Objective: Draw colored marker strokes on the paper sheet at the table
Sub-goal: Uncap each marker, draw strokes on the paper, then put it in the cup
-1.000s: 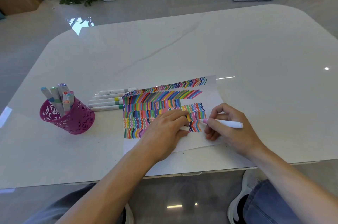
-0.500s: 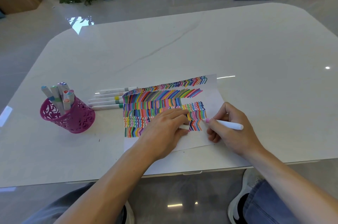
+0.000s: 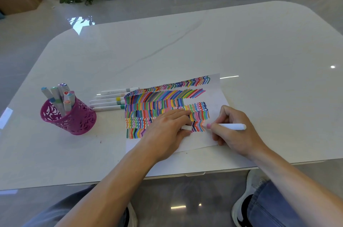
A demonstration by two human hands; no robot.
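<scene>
A white paper sheet [image 3: 215,95] lies near the table's front edge, covered in rows of coloured strokes. My right hand [image 3: 235,132] grips a white marker [image 3: 230,126] with a pink tip, and the tip touches the sheet at the right end of the lowest row. My left hand [image 3: 167,130] rests on the sheet over the strokes. It pinches a small white marker cap [image 3: 186,127] that pokes out between thumb and fingers. Part of the lower rows is hidden under this hand.
A magenta lattice pen cup [image 3: 74,117] with several markers stands on the white table [image 3: 204,45] at the left. Several capped white markers [image 3: 107,103] lie side by side at the sheet's left edge. My knees and shoes show below the table's front edge.
My right hand has shifted slightly to the right and the pink tip has come down a little along the last stroke. My left hand has stayed in place.
</scene>
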